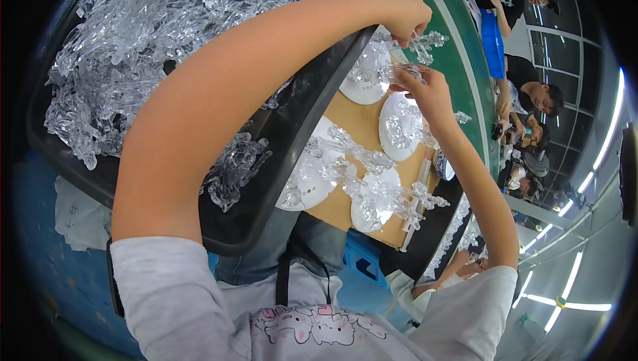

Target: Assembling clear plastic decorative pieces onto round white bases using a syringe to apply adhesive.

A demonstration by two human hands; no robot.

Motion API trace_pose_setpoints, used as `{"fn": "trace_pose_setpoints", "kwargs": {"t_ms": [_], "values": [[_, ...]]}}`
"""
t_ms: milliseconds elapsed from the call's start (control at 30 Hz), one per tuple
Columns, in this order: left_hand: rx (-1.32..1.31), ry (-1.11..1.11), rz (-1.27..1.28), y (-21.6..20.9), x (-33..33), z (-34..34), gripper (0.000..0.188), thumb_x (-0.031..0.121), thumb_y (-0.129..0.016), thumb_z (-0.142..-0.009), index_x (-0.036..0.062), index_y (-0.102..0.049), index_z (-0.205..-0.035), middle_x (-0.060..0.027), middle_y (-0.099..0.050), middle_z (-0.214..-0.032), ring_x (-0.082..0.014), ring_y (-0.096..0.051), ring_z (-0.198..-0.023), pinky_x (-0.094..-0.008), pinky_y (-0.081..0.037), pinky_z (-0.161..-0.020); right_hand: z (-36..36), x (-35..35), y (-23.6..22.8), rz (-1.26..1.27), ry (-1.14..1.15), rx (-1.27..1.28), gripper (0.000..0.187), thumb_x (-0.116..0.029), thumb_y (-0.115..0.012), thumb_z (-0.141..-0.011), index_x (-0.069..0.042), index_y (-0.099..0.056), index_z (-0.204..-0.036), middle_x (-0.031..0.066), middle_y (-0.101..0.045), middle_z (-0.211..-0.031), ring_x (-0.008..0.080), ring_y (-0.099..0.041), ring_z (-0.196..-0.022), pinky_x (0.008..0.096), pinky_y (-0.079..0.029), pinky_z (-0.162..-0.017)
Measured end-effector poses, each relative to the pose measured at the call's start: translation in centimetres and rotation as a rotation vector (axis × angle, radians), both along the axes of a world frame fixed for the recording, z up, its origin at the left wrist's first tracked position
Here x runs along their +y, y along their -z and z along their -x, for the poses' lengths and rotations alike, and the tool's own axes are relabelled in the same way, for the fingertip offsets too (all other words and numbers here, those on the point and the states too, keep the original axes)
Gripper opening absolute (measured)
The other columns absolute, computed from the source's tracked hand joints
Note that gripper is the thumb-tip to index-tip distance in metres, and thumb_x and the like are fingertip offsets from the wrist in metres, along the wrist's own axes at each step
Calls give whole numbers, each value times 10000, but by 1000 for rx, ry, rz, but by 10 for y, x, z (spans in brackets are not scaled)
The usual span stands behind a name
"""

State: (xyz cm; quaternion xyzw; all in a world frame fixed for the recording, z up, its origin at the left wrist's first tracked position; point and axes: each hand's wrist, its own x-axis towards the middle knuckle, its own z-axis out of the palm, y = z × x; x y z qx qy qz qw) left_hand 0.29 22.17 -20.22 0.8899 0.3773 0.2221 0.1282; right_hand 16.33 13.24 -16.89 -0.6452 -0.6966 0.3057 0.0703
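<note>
My left arm stretches across a black bin [302, 118] heaped with clear plastic pieces [153, 35]. Beyond the bin's right rim, my left hand [402, 12] is closed, its fingers pinched at a clear branched plastic piece [428, 43]. Just below it, my right hand [428, 92] pinches a clear plastic piece [407, 72] between thumb and fingers. Both hands are above a white round disc [362, 94] that bears clear plastic parts. Other white discs with clear ornaments on them lie nearby: one [399, 151] below my right hand, another [306, 191] beside the bin.
The discs rest on a brown board [345, 116] by a green surface [442, 35]. A loose clump of clear pieces [236, 168] lies in the bin's near corner. Several people [531, 95] sit along the right, near a blue container [492, 42]. A blue crate [365, 261] stands below the board.
</note>
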Motion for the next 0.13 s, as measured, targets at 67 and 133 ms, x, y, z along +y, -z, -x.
{"fn": "trace_pose_setpoints", "kwargs": {"t_ms": [67, 133], "values": [[29, 8, 14, -2, 0, -1, 373, 275, -741, -608, 148, -637, -943, 16, -670, -727, -171, -641, -749, -309, -474, -652, -1, 1, 3, -15, -12, -52, 293, -251, -588, -798, -5, -615, -954, 67, -667, -801, 121, -646, -753, 236, -447, -652], [19, -4, -28, 0, -3, 2, 390, 265, -736, -616, 152, -636, -975, 17, -675, -738, -182, -641, -751, -309, -476, -654, 2, -1, 2, -20, -25, -116, 305, -247, -583, -800, -8, -612, -987, 63, -668, -810, 140, -648, -784, 251, -452, -676]]}}
